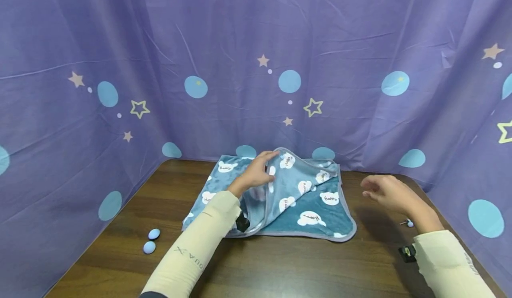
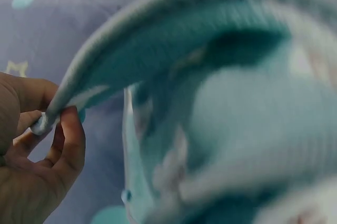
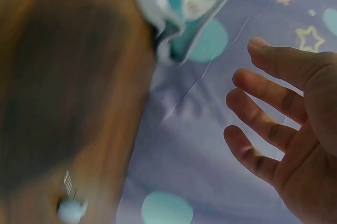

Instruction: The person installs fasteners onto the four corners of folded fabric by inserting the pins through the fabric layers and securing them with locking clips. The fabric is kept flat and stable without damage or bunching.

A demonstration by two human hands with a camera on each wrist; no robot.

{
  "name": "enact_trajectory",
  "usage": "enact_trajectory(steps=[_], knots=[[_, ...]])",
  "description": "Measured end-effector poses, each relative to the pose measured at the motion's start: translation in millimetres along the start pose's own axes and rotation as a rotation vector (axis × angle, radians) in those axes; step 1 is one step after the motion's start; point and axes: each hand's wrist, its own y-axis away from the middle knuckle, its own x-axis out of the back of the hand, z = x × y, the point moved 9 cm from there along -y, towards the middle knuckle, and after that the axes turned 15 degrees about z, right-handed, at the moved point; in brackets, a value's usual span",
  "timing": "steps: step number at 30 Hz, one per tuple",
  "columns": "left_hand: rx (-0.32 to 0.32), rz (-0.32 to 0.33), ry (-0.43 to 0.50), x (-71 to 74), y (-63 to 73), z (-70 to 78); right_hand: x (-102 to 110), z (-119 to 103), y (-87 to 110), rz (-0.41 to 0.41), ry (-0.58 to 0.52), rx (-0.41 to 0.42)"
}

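A teal fleece blanket (image 1: 314, 207), with white bear heads, "Happy" lettering and a grey bound edge, lies partly folded near the back of the table. My left hand (image 1: 258, 171) pinches its bound edge and holds that part raised. In the left wrist view, the lifted blanket (image 2: 158, 56) arches away from the thumb and fingers of the left hand (image 2: 47, 145). Apart from the blanket, my right hand (image 1: 390, 193) hovers over the table's right side. The right wrist view shows the right hand (image 3: 284, 119) holding nothing, its fingers spread and slightly bent.
Two pale blue egg-shaped pieces (image 1: 151, 240) lie on the brown wooden table (image 1: 280, 267) at left. A small pale blue piece with a thin metal part (image 1: 409, 223) sits near the right edge. A purple patterned curtain (image 1: 248, 36) surrounds the back and sides.
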Motion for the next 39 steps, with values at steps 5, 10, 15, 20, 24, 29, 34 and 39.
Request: enact_trajectory(steps=[5,10,15,20,24,29,34,39], knots=[[0.079,-0.01,0.045,9.7,-2.4,-29.4,7,21,19.7,-0.057,0.078,-0.011],[0.156,-0.032,0.07,15.1,-2.6,-55.3,7,38,40.2,-0.123,0.112,-0.03],[0.222,-0.042,0.062,18.9,-2.1,-72.4,10,51,57.7,-0.181,0.129,-0.066],[0.244,-0.034,0.008,20.2,-0.8,-85.4,10,61,71.5,-0.201,0.137,-0.057],[0.286,-0.046,-0.034,18.4,3.4,-98.6,6,65,82.0,-0.24,0.107,-0.027],[0.32,-0.054,-0.029,14.3,7.7,-108.6,2,70,88.7,-0.251,0.125,-0.024],[0.331,-0.064,-0.066,10.2,6.8,-113.6,1,75,88.1,-0.257,0.171,-0.041],[0.365,-0.082,-0.051,9.5,10.0,-118.1,-3,81,90.8,-0.284,0.202,-0.083]])
